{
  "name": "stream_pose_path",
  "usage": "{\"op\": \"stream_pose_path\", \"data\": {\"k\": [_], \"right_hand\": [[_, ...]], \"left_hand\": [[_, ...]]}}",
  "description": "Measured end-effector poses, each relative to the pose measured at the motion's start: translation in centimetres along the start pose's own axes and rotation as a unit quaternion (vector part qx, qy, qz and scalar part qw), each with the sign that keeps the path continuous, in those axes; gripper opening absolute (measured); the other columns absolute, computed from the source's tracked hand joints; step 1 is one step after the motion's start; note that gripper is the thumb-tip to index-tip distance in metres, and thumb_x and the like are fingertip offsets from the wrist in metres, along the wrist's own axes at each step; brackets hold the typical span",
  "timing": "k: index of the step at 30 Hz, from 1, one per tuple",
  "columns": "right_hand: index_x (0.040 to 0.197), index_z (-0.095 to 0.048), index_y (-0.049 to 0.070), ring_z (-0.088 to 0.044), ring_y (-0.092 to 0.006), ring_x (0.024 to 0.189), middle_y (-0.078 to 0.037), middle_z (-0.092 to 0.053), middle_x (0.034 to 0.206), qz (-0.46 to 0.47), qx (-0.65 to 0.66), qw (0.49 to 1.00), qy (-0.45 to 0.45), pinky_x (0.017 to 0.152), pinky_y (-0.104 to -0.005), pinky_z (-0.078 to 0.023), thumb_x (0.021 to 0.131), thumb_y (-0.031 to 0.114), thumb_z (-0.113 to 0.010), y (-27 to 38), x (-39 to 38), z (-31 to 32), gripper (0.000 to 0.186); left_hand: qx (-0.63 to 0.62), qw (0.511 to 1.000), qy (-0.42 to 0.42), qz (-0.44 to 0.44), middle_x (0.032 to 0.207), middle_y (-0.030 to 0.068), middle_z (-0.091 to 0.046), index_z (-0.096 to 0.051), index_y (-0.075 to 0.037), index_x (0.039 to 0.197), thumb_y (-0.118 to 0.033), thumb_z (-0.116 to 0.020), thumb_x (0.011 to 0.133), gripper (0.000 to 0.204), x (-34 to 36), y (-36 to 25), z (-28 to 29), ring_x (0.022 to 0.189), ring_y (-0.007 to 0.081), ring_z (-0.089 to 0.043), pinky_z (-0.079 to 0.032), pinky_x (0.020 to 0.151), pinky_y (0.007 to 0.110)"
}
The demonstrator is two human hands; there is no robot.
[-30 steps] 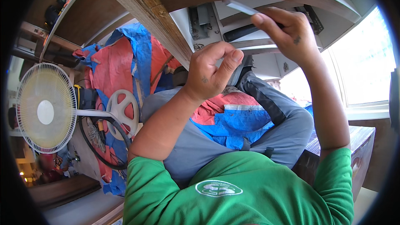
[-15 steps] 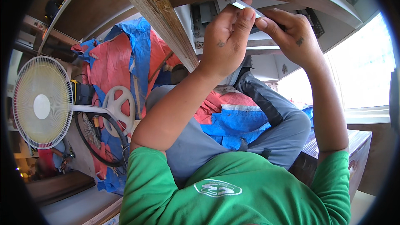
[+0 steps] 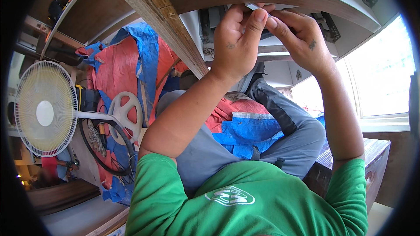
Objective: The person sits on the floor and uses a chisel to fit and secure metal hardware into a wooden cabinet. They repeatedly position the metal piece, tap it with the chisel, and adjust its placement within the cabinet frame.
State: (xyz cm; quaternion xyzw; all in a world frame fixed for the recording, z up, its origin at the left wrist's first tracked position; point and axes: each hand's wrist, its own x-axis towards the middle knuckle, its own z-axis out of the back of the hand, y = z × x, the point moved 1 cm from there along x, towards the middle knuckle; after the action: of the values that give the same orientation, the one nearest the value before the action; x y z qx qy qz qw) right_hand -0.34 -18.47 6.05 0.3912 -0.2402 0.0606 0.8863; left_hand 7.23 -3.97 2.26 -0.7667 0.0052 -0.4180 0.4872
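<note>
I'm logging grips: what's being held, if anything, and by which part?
The left hand and right hand pinch a thin pale strip; exactly where along it can't be told.

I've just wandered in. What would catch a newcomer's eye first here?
Probably the bright green shirt at the lower middle, with the left hand and right hand together above it, near the top, at a thin pale strip. Then the round white fan at far left, with crumpled red and blue sheeting to its right, and the glaring window at far right.
</note>
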Motion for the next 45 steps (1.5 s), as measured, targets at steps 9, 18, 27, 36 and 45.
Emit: {"op": "stream_pose_path", "data": {"k": [9,18,27,36,45], "right_hand": [[0.107,-0.077,0.001,-0.065,-0.0225,0.062,-0.015,-0.07,0.074,0.024,-0.007,0.999,-0.035,0.059,-0.0347,-0.049,0.098,0.041,-0.068,0.02,0.08,-0.42,0.042],[0.106,-0.077,0.001,-0.058,-0.0197,0.056,-0.015,-0.065,0.066,0.029,-0.021,0.999,-0.029,0.055,-0.035,-0.046,0.098,0.04,-0.068,-0.04,0.26,-0.08,0.041],[0.104,-0.077,0.002,-0.055,-0.0172,0.053,-0.013,-0.061,0.062,0.045,-0.053,0.997,-0.036,0.053,-0.0338,-0.044,0.097,0.04,-0.069,-0.36,0.37,0.12,0.039],[0.102,-0.077,0.003,-0.061,-0.0261,0.057,-0.017,-0.066,0.069,0.044,-0.02,0.998,-0.041,0.056,-0.0362,-0.048,0.095,0.039,-0.072,-0.01,0.56,0.08,0.038],[0.1,-0.078,0.005,-0.062,-0.0274,0.058,-0.017,-0.066,0.071,0.063,-0.033,0.997,-0.041,0.057,-0.0356,-0.049,0.095,0.038,-0.072,0.02,0.77,0.2,0.034]], "left_hand": [[-0.003,1.0,-0.01,-0.014,0.119,0.0167,-0.07,-0.059,0.002,0.124,-0.028,-0.052,0.109,0.034,-0.09,-0.08,-0.16,0.112,0.0191,-0.065,-0.049,0.102,0.032],[-0.028,0.999,-0.016,-0.016,0.116,0.0161,-0.07,-0.059,0.002,0.123,-0.028,-0.053,0.108,0.034,0.02,0.23,-0.29,0.114,0.0222,-0.066,-0.05,0.103,0.034],[-0.039,0.999,-0.017,-0.015,0.116,0.0154,-0.07,-0.059,0.002,0.122,-0.028,-0.053,0.108,0.033,0.11,0.34,-0.37,0.115,0.0234,-0.066,-0.05,0.103,0.035],[-0.053,0.998,-0.019,-0.016,0.121,0.0138,-0.069,-0.058,0.002,0.124,-0.026,-0.053,0.108,0.032,0.08,0.33,-0.47,0.113,0.0183,-0.065,-0.049,0.103,0.031],[-0.039,0.999,-0.024,-0.007,0.122,0.0143,-0.067,-0.059,0.001,0.123,-0.03,-0.053,0.108,0.035,0.06,0.49,-0.32,0.114,0.0202,-0.064,-0.051,0.102,0.035]]}}
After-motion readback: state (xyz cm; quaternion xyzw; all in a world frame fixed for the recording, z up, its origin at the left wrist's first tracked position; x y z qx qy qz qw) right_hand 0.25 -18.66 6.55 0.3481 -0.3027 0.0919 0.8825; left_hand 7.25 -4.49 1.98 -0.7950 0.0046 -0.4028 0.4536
